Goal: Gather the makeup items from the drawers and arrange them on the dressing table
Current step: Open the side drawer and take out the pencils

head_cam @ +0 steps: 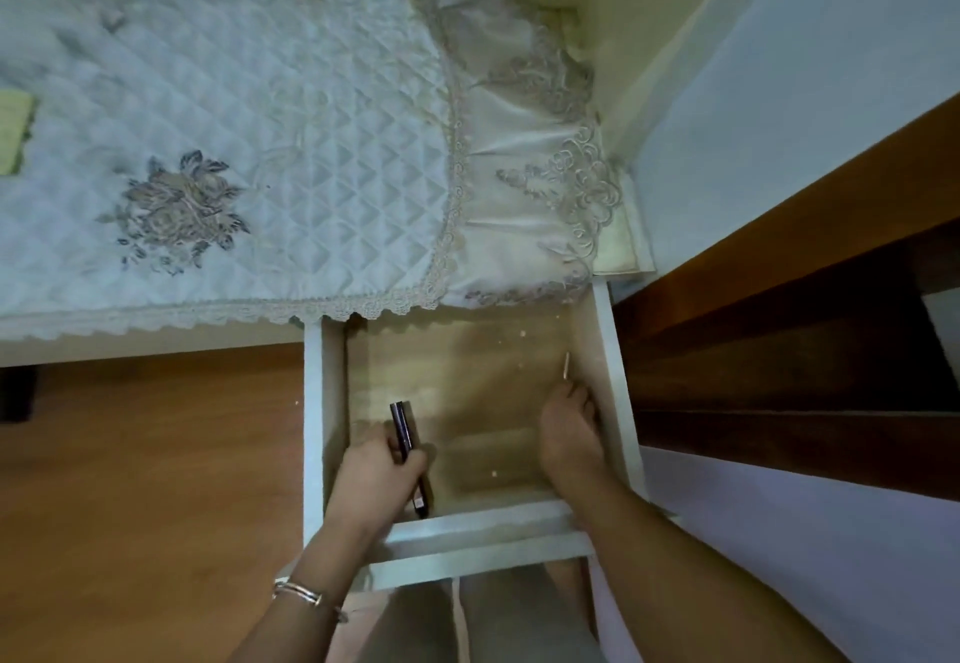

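A quilted, lace-edged white cover (234, 91) is seen above an open white drawer with a pale wooden floor (314, 402). At the drawer's near left corner the left hand (376, 475) is curled round a slim dark cosmetic tube (402, 426), whose middle is hidden by the fingers. Along the right wall the right hand (569, 434) is laid flat, fingers stretched, gripping nothing. Whether they touch a thin pale stick (567, 365) cannot be told.
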`<state>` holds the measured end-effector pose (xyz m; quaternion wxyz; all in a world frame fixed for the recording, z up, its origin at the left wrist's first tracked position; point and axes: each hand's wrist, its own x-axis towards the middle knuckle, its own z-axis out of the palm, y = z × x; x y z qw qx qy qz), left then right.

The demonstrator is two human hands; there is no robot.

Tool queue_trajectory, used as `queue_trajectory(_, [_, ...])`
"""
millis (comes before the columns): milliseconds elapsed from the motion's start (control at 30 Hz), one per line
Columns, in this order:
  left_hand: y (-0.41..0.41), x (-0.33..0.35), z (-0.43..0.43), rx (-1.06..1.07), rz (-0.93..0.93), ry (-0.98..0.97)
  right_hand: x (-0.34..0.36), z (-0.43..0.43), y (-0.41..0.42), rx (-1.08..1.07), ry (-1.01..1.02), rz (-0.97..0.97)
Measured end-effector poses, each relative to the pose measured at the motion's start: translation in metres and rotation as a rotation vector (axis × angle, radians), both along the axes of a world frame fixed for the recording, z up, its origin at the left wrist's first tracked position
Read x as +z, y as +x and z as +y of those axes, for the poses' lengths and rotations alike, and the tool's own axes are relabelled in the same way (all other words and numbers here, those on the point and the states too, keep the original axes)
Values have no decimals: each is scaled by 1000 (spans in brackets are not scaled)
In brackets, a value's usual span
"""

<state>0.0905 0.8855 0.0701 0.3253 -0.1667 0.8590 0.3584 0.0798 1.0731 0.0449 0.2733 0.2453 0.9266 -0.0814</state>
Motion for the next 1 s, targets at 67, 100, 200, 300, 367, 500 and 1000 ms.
queue_trajectory(67, [0,-2,-4,-22,-7,-16,0,5,4,-17,-45,-15])
queue_trajectory(100, [0,-2,-5,-38,-11,-28,-2,7,5,-12,-97,-33])
queue_trajectory(200, [1,0,-9,-62,-6,-31,0,6,5,-33,-150,-40])
queue_trajectory(300, [1,8,-8,-36,41,-26,11,-3,5,-90,-340,65])
queue_trajectory(367, [0,15,-8,-11,96,-20,26,-11,4,-99,-441,122])
queue_trajectory(500, [-5,40,-15,58,210,31,61,-30,6,-113,-625,266])
queue_trajectory(1000, [-163,108,-63,211,576,-51,135,-94,-158,-86,-784,515])
